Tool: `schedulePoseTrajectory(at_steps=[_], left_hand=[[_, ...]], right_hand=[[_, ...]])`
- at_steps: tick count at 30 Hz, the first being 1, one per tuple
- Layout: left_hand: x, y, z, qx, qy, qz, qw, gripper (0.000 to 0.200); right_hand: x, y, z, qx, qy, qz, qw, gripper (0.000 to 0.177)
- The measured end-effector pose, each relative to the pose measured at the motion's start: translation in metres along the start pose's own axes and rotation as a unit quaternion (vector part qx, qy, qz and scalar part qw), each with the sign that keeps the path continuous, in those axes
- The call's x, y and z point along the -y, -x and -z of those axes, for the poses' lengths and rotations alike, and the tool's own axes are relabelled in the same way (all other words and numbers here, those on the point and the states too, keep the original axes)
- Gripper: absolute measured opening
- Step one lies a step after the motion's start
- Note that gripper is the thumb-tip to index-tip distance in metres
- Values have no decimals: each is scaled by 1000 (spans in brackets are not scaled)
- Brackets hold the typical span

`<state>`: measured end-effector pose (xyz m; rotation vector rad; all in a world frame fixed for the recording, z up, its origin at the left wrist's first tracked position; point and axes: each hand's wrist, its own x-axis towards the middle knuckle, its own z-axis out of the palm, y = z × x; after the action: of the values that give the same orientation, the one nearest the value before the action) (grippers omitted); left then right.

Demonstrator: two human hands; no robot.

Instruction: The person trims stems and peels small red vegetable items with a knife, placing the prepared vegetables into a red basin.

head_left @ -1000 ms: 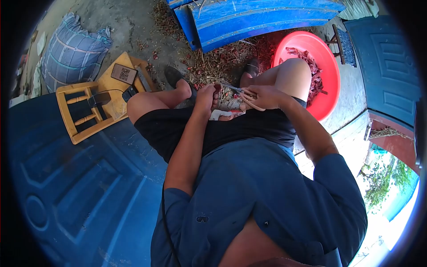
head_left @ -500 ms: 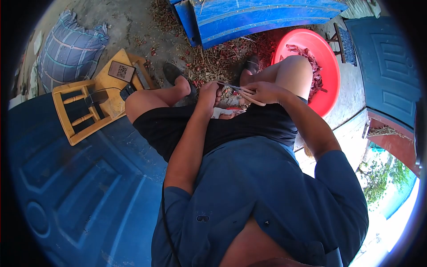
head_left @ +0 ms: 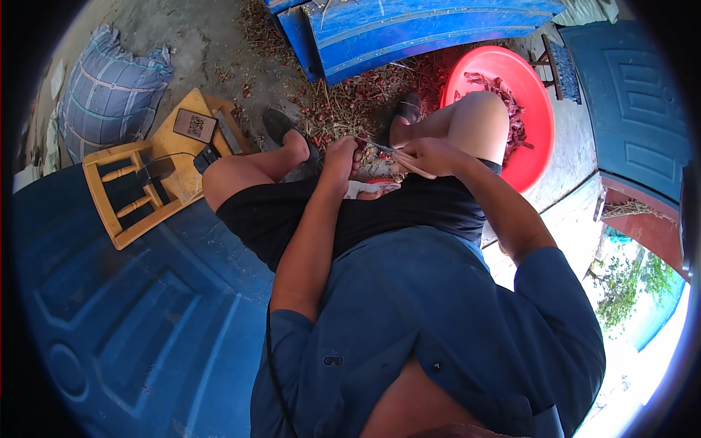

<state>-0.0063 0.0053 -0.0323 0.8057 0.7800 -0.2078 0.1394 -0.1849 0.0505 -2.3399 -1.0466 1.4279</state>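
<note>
My right hand (head_left: 431,156) is closed on the handles of light-coloured scissors (head_left: 415,165), and their blades point left toward my other hand. My left hand (head_left: 342,159) has its fingers curled just beside the blade tips, with a small dark red piece at the fingertips, too small to make out. Below the hands, between my thighs, lies a white and red item (head_left: 369,190), partly hidden. To the right, behind my knee, a red basin (head_left: 542,124) holds dark red dried pieces (head_left: 515,131).
Stalks and red bits (head_left: 336,109) litter the floor around my shoes. A blue metal panel (head_left: 431,33) stands ahead. At left are a wooden chair (head_left: 131,155) bearing a phone (head_left: 195,125) and a stuffed checked sack (head_left: 109,95). A blue door (head_left: 635,102) is at right.
The view has shifted slightly. The scissors' blades have drawn closer together, and both hands remain in nearly the same place.
</note>
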Motion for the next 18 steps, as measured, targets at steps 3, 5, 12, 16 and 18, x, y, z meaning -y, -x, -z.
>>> schedulePoseTrajectory(at_steps=[3, 5, 12, 16, 18], left_hand=[[0, 3, -3, -11, -10, 1, 1000, 13], [2, 1, -2, -9, -8, 2, 1000, 14], [3, 3, -3, -24, -4, -1, 1000, 18], [4, -1, -7, -21, -12, 1, 1000, 17], [1, -1, -10, -10, -20, 10, 1000, 17]], right_hand=[[-5, -5, -12, -14, -4, 2, 1000, 50], [-5, -11, -14, -19, 6, -28, 999, 51], [-2, -14, -2, 17, 40, -13, 999, 53], [2, -22, -9, -30, -181, -52, 982, 46], [3, -39, -23, -131, -253, -10, 958, 49]])
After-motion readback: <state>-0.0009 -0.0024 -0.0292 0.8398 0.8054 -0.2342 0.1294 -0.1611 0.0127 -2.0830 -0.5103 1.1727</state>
